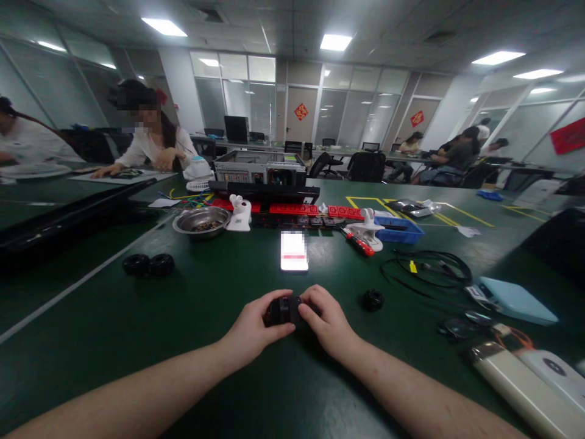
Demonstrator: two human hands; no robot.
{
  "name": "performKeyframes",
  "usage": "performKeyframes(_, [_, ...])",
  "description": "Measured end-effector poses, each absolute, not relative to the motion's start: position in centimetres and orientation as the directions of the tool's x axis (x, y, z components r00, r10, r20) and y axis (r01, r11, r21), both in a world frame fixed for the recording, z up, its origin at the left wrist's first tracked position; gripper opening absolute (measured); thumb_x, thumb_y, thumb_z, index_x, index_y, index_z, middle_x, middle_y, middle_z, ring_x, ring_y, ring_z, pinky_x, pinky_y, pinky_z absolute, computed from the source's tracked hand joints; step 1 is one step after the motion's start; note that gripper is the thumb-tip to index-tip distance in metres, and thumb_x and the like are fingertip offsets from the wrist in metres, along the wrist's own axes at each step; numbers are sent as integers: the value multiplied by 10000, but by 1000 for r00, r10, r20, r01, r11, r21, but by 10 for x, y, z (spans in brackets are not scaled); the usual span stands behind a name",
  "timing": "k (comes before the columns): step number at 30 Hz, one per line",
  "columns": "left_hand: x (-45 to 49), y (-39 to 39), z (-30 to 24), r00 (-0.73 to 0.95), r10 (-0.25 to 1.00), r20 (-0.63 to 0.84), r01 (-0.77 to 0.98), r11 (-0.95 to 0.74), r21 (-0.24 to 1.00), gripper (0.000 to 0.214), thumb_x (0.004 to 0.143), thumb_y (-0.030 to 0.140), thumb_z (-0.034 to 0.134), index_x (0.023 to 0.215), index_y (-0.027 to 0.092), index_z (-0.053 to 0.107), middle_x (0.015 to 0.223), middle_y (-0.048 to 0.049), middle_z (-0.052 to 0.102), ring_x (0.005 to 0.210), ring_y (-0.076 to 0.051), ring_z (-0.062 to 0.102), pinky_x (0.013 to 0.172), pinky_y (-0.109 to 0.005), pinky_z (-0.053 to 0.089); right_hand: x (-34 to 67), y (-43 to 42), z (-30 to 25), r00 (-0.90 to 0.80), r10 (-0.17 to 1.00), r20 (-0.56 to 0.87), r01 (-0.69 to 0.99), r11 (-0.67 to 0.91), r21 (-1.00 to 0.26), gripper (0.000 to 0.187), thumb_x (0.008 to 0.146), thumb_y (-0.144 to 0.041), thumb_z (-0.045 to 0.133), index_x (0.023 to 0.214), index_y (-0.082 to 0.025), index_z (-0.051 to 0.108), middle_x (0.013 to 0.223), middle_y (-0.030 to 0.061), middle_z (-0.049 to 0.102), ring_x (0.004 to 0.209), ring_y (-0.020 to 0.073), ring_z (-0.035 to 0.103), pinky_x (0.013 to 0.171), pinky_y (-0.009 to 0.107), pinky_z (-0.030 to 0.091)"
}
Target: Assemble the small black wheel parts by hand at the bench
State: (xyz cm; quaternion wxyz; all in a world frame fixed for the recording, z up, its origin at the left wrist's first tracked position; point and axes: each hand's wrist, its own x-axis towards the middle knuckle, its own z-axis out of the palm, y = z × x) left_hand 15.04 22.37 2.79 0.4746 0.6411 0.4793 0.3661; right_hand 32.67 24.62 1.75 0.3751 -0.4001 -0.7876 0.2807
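Observation:
A small black part (283, 310) sits between both my hands just above the green table (137, 323). My left hand (253, 326) curls around its left side, thumb pressed along the front. My right hand (326, 320) grips its right side with bent fingers. A lit phone (293, 251) lies flat just beyond my hands. One black ring (373, 299) rests on the table to the right of my right hand. Two more black rings (148, 264) lie together at the left.
A metal bowl (202, 221), white clips (240, 213), red blocks (315, 210), a red-handled screwdriver (359, 243) and a blue tray (397, 230) line the back. Black cables (429, 268), a light blue case (514, 300) and power banks (525, 381) lie right. People sit at the left and far right.

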Motion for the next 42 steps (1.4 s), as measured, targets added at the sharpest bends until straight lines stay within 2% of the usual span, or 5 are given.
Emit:
performKeyframes(12, [151,229,26,205,979,-6,105,-16,994,383,620,214,651,983,182,532,998,-54,610,970,-233,550,886,-400,394,327,242,20,-435,810,393,356,556,-751,353,787,-301,494,1116,-197,418,942,55,505,855,173,483,760,312,401])
performKeyframes(20, [151,228,24,253,968,0,223,-59,973,454,618,187,650,1051,210,518,1071,-52,568,1009,-220,526,879,-374,411,325,249,16,-413,881,231,540,441,-717,308,836,-367,384,637,-164,501,633,7,495,633,141,457,590,264,356])
performKeyframes(29, [150,226,28,260,964,-54,268,-18,963,465,634,240,648,1078,221,513,1084,-49,563,999,-220,529,858,-359,419,326,250,14,-382,892,240,379,388,-840,156,783,-300,483,694,-172,485,650,-14,471,618,122,444,565,235,352])
performKeyframes(34, [150,227,29,263,964,-30,183,-20,983,396,668,256,623,1045,198,515,1052,-53,591,1002,-218,531,889,-370,388,325,243,20,-392,851,349,357,490,-795,92,753,-254,529,749,-175,483,733,5,493,697,136,462,638,253,374])
performKeyframes(42, [151,226,28,258,966,-20,182,-28,983,427,641,223,638,1048,198,511,1042,-55,588,984,-218,543,865,-363,418,325,244,19,-340,876,342,381,461,-802,176,820,-338,423,773,-176,473,717,2,483,674,134,455,611,250,367])
